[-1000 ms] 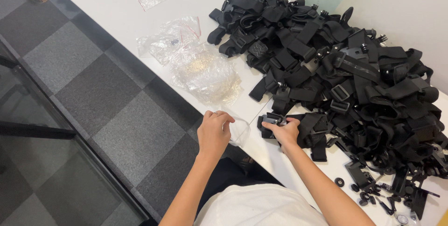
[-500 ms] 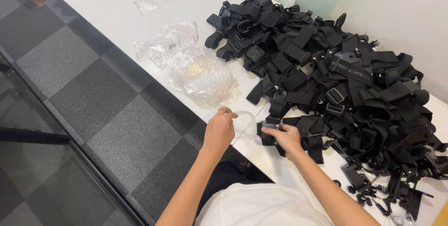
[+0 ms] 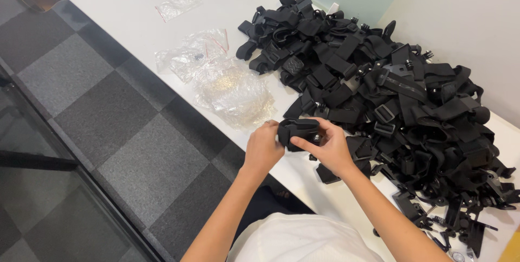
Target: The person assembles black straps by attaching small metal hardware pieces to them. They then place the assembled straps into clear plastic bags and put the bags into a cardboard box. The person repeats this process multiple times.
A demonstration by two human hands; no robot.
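We hold a folded black strap piece [image 3: 297, 131] in both hands, just at the near edge of the white counter [image 3: 130, 7]. Our left hand [image 3: 264, 146] is closed around the strap piece's left end, its fingers curled over the top. Our right hand [image 3: 328, 146] grips the strap piece from the other side, with the thumb pressed across its front and the fingers wrapped behind. The two hands are nearly touching, with the strap piece between them, lifted a little off the counter.

To the right of the strap piece, and stretching away toward the far wall, lies a big heap of black straps and buckles [image 3: 390, 89]; its nearest pieces are just beside our right hand. Just beyond the strap piece, on the left hand's side, a crumpled clear plastic bag [image 3: 235, 91] lies on the counter, close to our left hand but apart from it. Farther out from the strap piece in that same direction is a cluster of smaller clear bags [image 3: 189, 53], and well beyond them a single flat clear bag [image 3: 177, 5]. To the right of the strap piece at the counter's near edge, some small black clips [image 3: 466, 229] lie scattered below the heap.
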